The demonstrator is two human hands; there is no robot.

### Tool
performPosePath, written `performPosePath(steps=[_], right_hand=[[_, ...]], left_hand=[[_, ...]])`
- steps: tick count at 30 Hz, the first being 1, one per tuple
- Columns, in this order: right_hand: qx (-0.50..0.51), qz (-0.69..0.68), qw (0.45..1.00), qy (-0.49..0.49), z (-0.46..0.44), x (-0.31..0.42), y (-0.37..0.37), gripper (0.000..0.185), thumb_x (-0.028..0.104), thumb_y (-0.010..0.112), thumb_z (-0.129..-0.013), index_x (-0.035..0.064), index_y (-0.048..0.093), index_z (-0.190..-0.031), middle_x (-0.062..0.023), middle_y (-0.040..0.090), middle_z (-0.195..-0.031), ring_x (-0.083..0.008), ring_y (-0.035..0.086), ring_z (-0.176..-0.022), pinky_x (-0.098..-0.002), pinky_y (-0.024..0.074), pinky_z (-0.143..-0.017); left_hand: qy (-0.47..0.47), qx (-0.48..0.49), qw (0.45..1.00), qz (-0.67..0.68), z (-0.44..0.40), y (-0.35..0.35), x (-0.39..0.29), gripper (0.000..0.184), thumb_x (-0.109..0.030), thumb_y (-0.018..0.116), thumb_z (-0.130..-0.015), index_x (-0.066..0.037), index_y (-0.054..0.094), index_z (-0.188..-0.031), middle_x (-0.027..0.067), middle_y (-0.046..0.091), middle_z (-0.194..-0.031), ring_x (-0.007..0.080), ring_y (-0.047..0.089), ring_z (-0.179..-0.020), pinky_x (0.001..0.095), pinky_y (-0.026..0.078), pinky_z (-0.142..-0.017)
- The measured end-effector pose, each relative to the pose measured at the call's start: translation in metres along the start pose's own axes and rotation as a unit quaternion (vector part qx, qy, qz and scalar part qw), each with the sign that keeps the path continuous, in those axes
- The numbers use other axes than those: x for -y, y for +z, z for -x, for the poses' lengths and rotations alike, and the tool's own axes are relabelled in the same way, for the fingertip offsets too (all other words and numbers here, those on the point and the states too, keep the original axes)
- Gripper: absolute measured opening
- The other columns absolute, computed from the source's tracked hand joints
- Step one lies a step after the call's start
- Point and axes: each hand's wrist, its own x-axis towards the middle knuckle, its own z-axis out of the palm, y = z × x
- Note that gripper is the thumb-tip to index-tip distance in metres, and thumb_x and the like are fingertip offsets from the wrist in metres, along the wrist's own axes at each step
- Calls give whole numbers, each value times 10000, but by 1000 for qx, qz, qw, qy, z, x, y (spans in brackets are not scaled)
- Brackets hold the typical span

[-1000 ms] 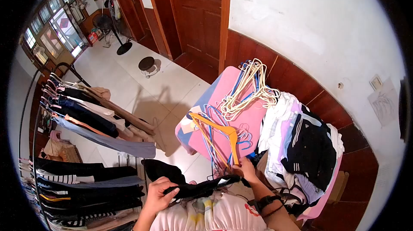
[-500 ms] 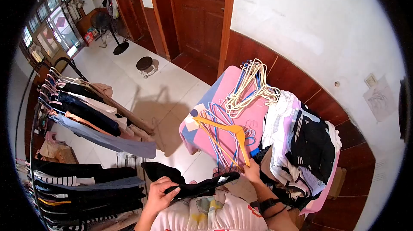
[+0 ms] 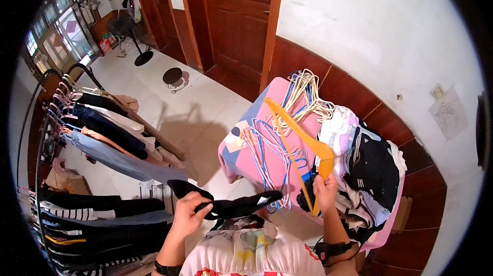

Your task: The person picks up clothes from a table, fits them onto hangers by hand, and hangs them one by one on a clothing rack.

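Observation:
My left hand (image 3: pixel 190 214) is closed on a black garment (image 3: pixel 244 205) that stretches to the right in front of my body, with a small white label near its far end. The garment's exact kind is hard to make out. In my right hand (image 3: pixel 325 193) is a yellow-orange clothes hanger (image 3: pixel 302 133), gripped near its hook and tilted over the table. Behind it, white and blue wire hangers (image 3: pixel 267 155) lie loose on the pink cloth (image 3: pixel 231 165). A denser bunch of cream and blue hangers (image 3: pixel 308 93) rests at the table's far end.
To the right, a heap of clothes (image 3: pixel 372 165) covers part of the table beside the wall. At left stands a clothes rack (image 3: pixel 38 173) with hung trousers and other garments (image 3: pixel 110 135). A low stool (image 3: pixel 172 75) and a black fan (image 3: pixel 144 58) stand on the tiled floor.
My right hand has moved right and slightly up, bringing the yellow-orange hanger along and turning it. The left hand has risen slightly, still holding the black garment.

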Motion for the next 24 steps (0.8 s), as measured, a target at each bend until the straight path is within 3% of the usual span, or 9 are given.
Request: performPosePath(steps=[2, 4, 5, 7, 11, 13, 18, 21, 24], right_hand=[[17, 16, 1000, 10, 2, 4, 1, 187, 25, 576, -891, 40, 588, -1077, 23, 522, -728, -49, 450, -540, -205, 367, -481], [102, 110, 972, -183, 2, 8, 1, 93, 56, 577, -883, 35, 620, -963, 27, 524, -700, -53, 445, -536, -215, 352, -483], [110, 106, 971, -183, 3, 10, -3, 93, 56, 577, -883, 35, 620, -963, 27, 524, -700, -53, 445, -536, -215, 352, -483], [147, 100, 982, -70, 5, 16, -10, 106, 117, 610, -856, 29, 629, -912, 20, 545, -705, -61, 465, -564, -219, 360, -506], [254, 119, 957, -67, 3, 44, -5, 211, 183, 664, -810, 7, 641, -924, 3, 596, -754, -74, 510, -611, -220, 401, -557], [286, 96, 952, -55, 0, 47, -3, 247, 176, 706, -795, -8, 661, -953, -23, 656, -816, -106, 581, -716, -253, 465, -663], [346, 124, 929, -52, -17, 55, 6, 338, 168, 824, -748, -6, 693, -1006, -19, 694, -851, -95, 605, -725, -279, 504, -680], [344, 210, 915, 21, -25, 68, 12, 313, 185, 830, -746, -7, 712, -964, -22, 700, -851, -83, 586, -715, -276, 492, -666], [392, 269, 879, -19, -39, 86, 20, 274, 184, 815, -759, -3, 715, -933, -31, 687, -783, -101, 590, -682, -284, 483, -644]], left_hand=[[7, -18, 999, -27, -6, -8, 6, 130, -57, 731, -784, 28, 672, -864, 143, 625, -768, 306, 610, -744, 362, 475, -674], [6, -33, 998, -47, -12, -19, 4, 122, -34, 719, -786, 32, 663, -871, 139, 607, -764, 312, 598, -743, 362, 467, -665], [5, -39, 998, -54, -14, -25, 4, 121, -26, 716, -787, 32, 661, -877, 137, 601, -764, 311, 594, -741, 363, 464, -661], [8, -60, 996, -59, -19, -32, 2, 120, -10, 710, -785, 27, 657, -886, 134, 579, -755, 313, 579, -737, 367, 453, -654], [15, -99, 991, -89, -23, -47, 1, 120, 1, 704, -776, 13, 657, -886, 133, 544, -730, 314, 542, -724, 372, 430, -646], [41, -120, 986, -111, -26, -56, 2, 127, 2, 704, -773, 8, 657, -891, 125, 544, -732, 306, 533, -733, 368, 424, -657], [62, -154, 978, -126, -31, -70, 3, 127, 13, 705, -759, -6, 660, -876, 108, 524, -740, 293, 506, -750, 360, 408, -670], [77, -155, 974, -146, -33, -73, 1, 137, 10, 711, -754, -13, 670, -883, 100, 525, -740, 291, 502, -756, 357, 405, -673], [86, -152, 973, -152, -35, -71, -3, 151, 9, 715, -751, -32, 687, -894, 88, 527, -735, 288, 502, -764, 355, 409, -678]])
